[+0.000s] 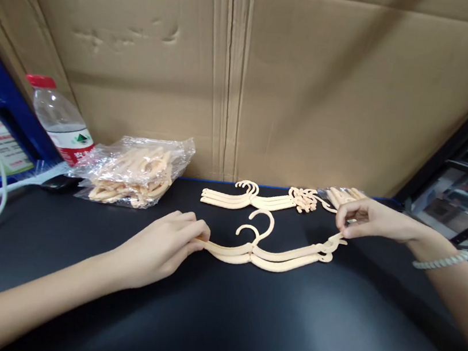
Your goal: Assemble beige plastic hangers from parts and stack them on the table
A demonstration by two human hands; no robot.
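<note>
Two cream plastic clothes hangers (286, 264) lie overlapped on the black table, hooks pointing toward the back. My left hand (167, 247) pinches their left end between thumb and fingertips. At the other end, my right hand (358, 218) has its fingers closed on a small cream piece by the hangers' tip; the fingers partly hide it, and I cannot tell whether it is joined to the hangers. Behind them rests a stack of similar hangers (226, 199), with a cluster of small cream pieces (304, 199) at its right end.
A clear plastic bag (136, 170) full of cream hanger parts lies at the back left, beside a red-capped bottle (65, 122). Another small bag (339, 196) of parts is behind my right hand. Cardboard (315, 94) walls off the back; a white cable (2, 195) runs along the left.
</note>
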